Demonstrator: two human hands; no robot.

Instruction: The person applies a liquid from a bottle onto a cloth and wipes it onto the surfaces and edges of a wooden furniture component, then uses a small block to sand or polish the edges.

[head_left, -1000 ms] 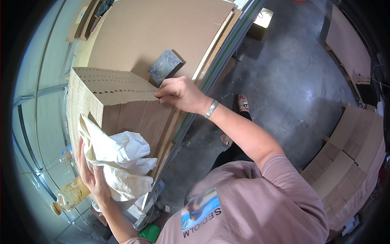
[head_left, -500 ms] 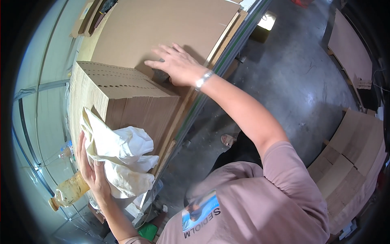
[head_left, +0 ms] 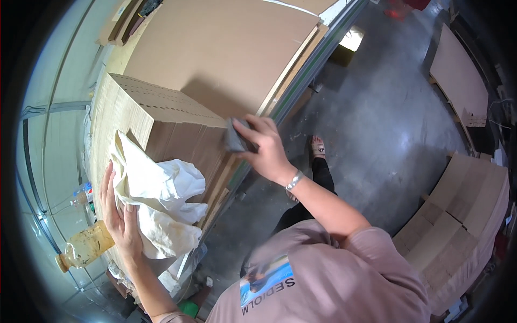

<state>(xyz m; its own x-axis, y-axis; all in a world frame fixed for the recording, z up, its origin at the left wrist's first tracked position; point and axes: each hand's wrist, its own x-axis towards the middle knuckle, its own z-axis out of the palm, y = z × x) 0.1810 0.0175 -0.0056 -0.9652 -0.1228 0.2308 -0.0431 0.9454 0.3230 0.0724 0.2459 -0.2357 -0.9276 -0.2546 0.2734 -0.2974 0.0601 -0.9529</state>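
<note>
Our right hand (head_left: 266,151) grips a grey block (head_left: 235,137) at the cardboard stack (head_left: 161,116); our left hand (head_left: 116,215) presses flat beside a white cloth (head_left: 156,204)

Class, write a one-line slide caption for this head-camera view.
Right hand grips a grey block against a cardboard stack; left hand presses a white cloth.

plastic bottle (head_left: 85,247) with yellowish liquid lying lower left, big cardboard sheet (head_left: 226,48) flat up top, more cardboard stacks (head_left: 463,210) on grey concrete floor (head_left: 388,134) at right
</note>
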